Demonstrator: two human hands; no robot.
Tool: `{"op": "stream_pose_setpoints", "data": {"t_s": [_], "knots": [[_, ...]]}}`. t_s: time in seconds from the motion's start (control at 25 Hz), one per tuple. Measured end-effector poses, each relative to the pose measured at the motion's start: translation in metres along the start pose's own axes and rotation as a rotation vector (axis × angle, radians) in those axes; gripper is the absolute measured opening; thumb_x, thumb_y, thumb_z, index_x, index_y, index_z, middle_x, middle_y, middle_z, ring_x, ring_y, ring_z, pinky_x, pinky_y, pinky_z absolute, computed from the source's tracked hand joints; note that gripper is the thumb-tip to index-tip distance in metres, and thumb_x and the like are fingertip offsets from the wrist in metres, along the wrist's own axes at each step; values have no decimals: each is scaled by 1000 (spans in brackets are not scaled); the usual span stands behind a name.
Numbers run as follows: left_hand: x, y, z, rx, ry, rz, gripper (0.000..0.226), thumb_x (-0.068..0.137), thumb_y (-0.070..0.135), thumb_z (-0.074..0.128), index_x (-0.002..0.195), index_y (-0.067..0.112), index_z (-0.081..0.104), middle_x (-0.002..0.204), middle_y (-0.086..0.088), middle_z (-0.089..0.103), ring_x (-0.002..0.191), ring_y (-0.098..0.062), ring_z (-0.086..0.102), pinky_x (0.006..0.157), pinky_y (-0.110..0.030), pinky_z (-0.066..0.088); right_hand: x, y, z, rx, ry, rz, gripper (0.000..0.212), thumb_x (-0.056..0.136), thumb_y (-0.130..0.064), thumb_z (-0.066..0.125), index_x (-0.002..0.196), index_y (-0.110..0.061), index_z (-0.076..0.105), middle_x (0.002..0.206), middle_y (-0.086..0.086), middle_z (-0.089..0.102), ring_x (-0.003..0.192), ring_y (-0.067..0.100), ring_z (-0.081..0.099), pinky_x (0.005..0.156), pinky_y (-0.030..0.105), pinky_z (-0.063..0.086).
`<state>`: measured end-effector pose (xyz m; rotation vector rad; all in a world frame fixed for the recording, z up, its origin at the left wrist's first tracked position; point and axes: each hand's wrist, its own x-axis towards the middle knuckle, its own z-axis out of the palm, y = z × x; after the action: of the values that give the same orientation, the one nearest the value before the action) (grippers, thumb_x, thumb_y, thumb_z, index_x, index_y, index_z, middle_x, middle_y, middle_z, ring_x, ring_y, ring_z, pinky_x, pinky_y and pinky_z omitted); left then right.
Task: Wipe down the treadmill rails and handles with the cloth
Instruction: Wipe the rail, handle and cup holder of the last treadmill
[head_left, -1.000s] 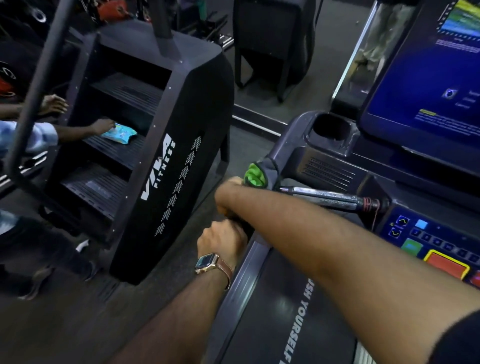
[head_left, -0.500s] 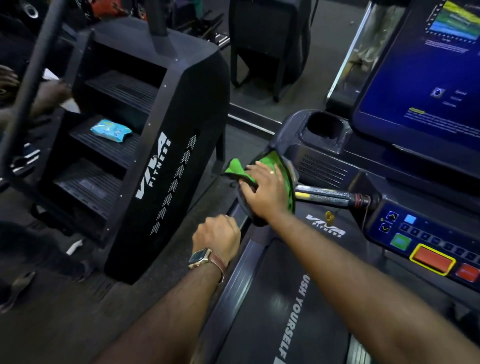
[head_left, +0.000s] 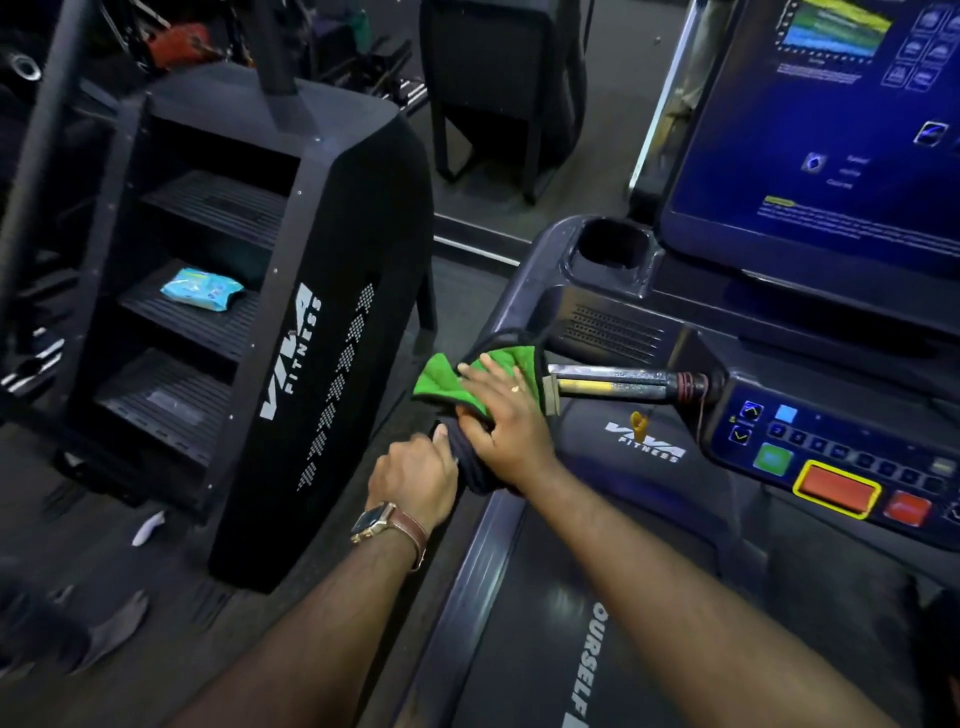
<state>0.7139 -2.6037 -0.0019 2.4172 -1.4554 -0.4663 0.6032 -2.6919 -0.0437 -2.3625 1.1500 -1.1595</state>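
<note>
A green cloth (head_left: 441, 376) with a dark edge lies draped over the treadmill's left handle, whose black rail (head_left: 470, 467) runs down toward me. My right hand (head_left: 501, 415) lies on the cloth, fingers spread across it and thumb wrapped round the handle. Just below it, my left hand (head_left: 415, 478), with a watch on the wrist, grips the black rail. A metal grip bar (head_left: 623, 384) runs from the handle to the console.
The console with its blue screen (head_left: 831, 130), button panel (head_left: 836, 452) and cup holder (head_left: 613, 247) fills the right. A black stair machine (head_left: 311, 312) stands close on the left, with a blue wipes packet (head_left: 202, 288) on one step. The treadmill belt (head_left: 545, 649) runs below.
My right hand with the cloth has slid a little down the handle toward my left hand. The other person's hands, seen at the stair machine earlier, are gone from view.
</note>
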Motion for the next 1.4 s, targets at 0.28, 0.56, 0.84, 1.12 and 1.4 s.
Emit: {"op": "stream_pose_setpoints", "data": {"t_s": [0.28,0.56,0.84,1.12,1.4], "knots": [[2,-3,-3,-90,6,-86,46,99,32,33,103,0,67,110,-27,66,103,-46,60,85,-42,47,-18,-13,5,171,-117,57,39,85,-30,61,118,-10,70,128,2,67,135,21,50,120,46,19],[6,-5,-4,-169,9,-179,43,97,26,37,104,-3,67,111,-29,65,104,-45,60,88,-41,46,-13,-42,22,301,30,406,34,86,-20,64,118,-12,70,138,-1,60,146,20,32,118,56,23],[9,-8,-2,-177,-26,-40,60,103,41,31,102,-4,70,109,-29,66,107,-44,58,92,-42,46,-25,-64,27,662,151,984,61,99,-40,49,154,-27,29,158,6,34,145,20,32,118,34,28],[9,-7,0,-84,-47,-20,65,102,49,27,100,-1,69,109,-26,66,105,-44,58,92,-43,47,-10,-42,8,683,170,1380,54,105,-41,36,122,6,57,123,26,63,115,38,59,85,32,41],[5,-4,0,-6,24,5,48,101,46,32,115,9,59,110,-22,66,99,-43,60,80,-43,48,-48,-77,-22,423,139,887,28,99,-26,55,122,-17,66,113,4,72,107,25,64,82,21,43]]}}
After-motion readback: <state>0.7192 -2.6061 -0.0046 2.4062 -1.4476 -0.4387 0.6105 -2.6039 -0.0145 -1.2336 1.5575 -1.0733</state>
